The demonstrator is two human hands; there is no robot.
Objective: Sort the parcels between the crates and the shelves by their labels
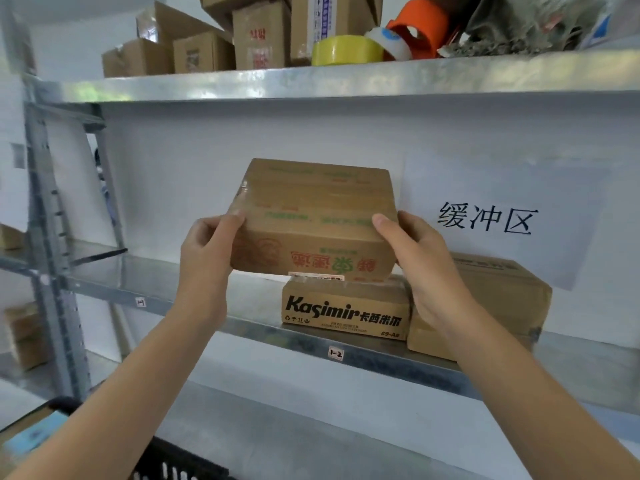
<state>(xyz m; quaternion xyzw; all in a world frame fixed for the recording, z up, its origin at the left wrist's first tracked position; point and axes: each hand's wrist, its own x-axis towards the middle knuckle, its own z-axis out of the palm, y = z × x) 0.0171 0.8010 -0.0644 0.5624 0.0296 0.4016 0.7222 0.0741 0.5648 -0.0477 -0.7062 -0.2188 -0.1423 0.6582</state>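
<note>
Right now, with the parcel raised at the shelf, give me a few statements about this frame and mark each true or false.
1. The left hand and the right hand grip the cardboard box at opposite sides. True.
2. The print on that box's front face is upside down. True.
3. The yellow tape roll sits on the same shelf as the Kasimir box. False: the roll is on the top shelf, one level above.
4. The Kasimir box is alone on its shelf. False: a plain brown box stands just to its right.
5. The paper sign hangs left of the held box. False: it is on the wall to the right.
</note>
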